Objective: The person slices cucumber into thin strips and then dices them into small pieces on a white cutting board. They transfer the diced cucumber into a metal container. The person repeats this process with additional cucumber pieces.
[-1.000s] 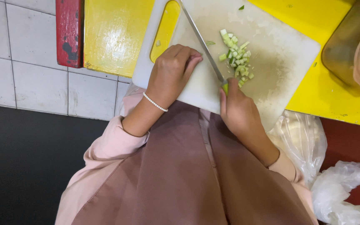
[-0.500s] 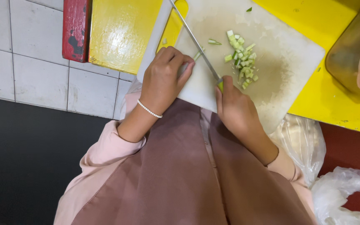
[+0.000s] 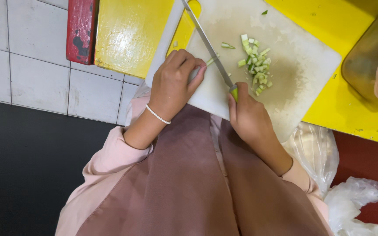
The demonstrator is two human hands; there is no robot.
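Observation:
A white cutting board (image 3: pixel 302 57) lies on the yellow table (image 3: pixel 127 30). My right hand (image 3: pixel 248 116) grips the green handle of a long knife (image 3: pixel 206 41), whose blade runs up and left across the board. My left hand (image 3: pixel 173 83) is curled on the board's left side, fingers pinning a pale green vegetable strip (image 3: pixel 210 61) against the blade. A pile of small chopped green pieces (image 3: pixel 255 65) sits to the right of the blade. A beaded bracelet circles my left wrist.
A clear plastic container (image 3: pixel 368 61) stands at the right edge of the table. Crumpled plastic bags (image 3: pixel 324 153) hang below the table's front at the right. A red board (image 3: pixel 80 30) leans at the table's left end. White floor tiles lie to the left.
The view has shifted slightly. My left hand has edged right toward the blade, and the knife stays on the board near the chopped pile.

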